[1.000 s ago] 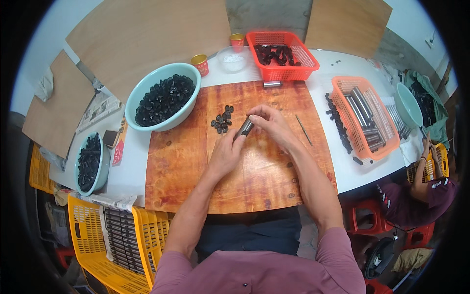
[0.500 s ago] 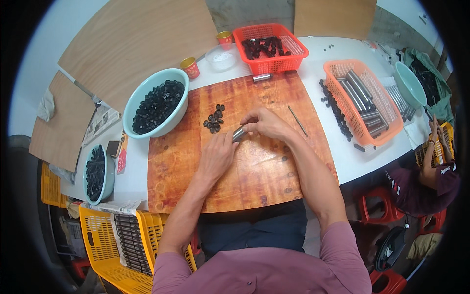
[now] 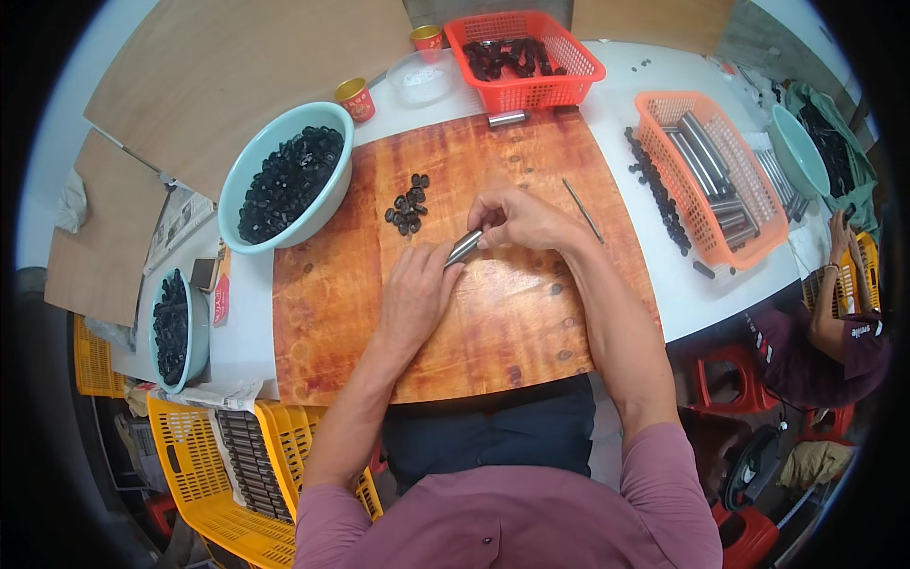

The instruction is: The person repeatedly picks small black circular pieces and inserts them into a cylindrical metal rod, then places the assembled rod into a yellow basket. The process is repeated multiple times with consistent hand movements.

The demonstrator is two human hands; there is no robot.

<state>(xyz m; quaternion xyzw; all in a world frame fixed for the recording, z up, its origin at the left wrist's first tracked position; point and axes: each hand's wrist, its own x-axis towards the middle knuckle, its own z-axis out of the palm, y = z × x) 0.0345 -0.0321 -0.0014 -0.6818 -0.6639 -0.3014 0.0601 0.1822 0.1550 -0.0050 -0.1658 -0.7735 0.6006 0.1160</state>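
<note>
- I see the metal tube between the two hands, its long axis slanting from the left hand, on its near side, out and rightward to the right hand on its far side.
- The left hand is closed round the tube's near-left end with its fingers over the top, so that end is hidden from me.
- The right hand meets the other end with thumb and fingertips bunched together against it. Whether they pinch the rim or a small piece there, I cannot tell.
- Neither hand has to reach for the tube: both touch it, the left covering more of its length, the right sitting only at its tip.
- The tube is above the brown board, which lies on the white desk. I can't make out whether its underside rests on the wood.
- Just beyond the left hand, apart from it, is a loose cluster of dark oval pieces. I judge the left hand nearer to them, though it is the occupied one.
- A thin rod lies to the right of the right hand, near but not touching, tilted away from the tube's line.
- Farther left of both hands stands the large pale-green bowl; well off to their right, the orange basket.
</note>
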